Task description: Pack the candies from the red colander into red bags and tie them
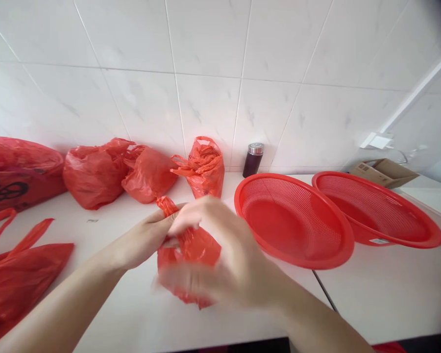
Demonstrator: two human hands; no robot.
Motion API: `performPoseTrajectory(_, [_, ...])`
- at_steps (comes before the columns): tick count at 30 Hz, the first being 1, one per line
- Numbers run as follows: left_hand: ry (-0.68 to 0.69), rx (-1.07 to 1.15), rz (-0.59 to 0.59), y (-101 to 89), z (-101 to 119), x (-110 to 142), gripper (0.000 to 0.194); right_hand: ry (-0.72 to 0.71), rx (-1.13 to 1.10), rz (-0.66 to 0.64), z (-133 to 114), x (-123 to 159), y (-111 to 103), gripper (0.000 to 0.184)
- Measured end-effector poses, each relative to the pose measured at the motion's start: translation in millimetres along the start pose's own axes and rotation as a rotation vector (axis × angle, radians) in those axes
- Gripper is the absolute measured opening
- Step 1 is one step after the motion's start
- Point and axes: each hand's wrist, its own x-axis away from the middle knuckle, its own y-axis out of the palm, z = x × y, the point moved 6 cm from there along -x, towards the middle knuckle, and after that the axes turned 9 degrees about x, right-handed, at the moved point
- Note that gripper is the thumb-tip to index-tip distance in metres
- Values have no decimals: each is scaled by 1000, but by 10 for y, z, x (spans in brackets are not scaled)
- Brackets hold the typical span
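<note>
A red plastic bag (198, 247) hangs in front of me just above the white table, bunched at its neck. My left hand (156, 235) is closed around that neck, and a twisted red end sticks up above the fingers. My right hand (238, 255) is in front of the bag, partly smeared by motion. Its thumb and fingers are spread apart, with the bag showing between them. The upper fingers reach toward the neck; whether they touch it, I cannot tell. The bag's contents are hidden.
Several red plastic bags (95, 174) line the tiled wall, and another bag (25, 279) lies at the near left. A dark flask (253, 161) stands behind two red baskets (347, 235) on the right. An open cardboard box (375, 174) sits farther back.
</note>
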Motion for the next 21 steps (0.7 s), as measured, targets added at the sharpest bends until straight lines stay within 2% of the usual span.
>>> performPoseTrajectory(3, [24,26,-17,-5,-1,-26,22,208,-72,86,437,-49,22,22])
performPoseTrajectory(6, [28,16,-80,49,-21,-52,26,319,-231,14,701,-53,130,18])
performPoseTrajectory(8, [35,7,-112,80,-16,-62,28,284,-235,90,672,-31,74,15])
performPoseTrajectory(10, [51,13,-143,92,13,-65,30,210,-169,186,519,17,-35,11])
performPoseTrajectory(11, [68,10,-162,90,38,-65,31,155,-139,188,413,39,-71,8])
performPoseTrajectory(13, [117,-44,-209,81,97,-59,30,19,-99,104,208,69,-80,4])
performPoseTrajectory(15, [153,-188,-247,71,136,-49,25,-65,-90,38,128,77,-59,5])
performPoseTrajectory(17, [168,-353,-265,72,144,-44,17,-23,-128,81,245,45,-42,9])
performPoseTrajectory(19, [180,-471,-258,86,128,-50,12,116,-220,119,506,-3,42,18])
performPoseTrajectory(21, [206,-580,-191,81,98,-80,11,262,-304,77,776,-28,217,28])
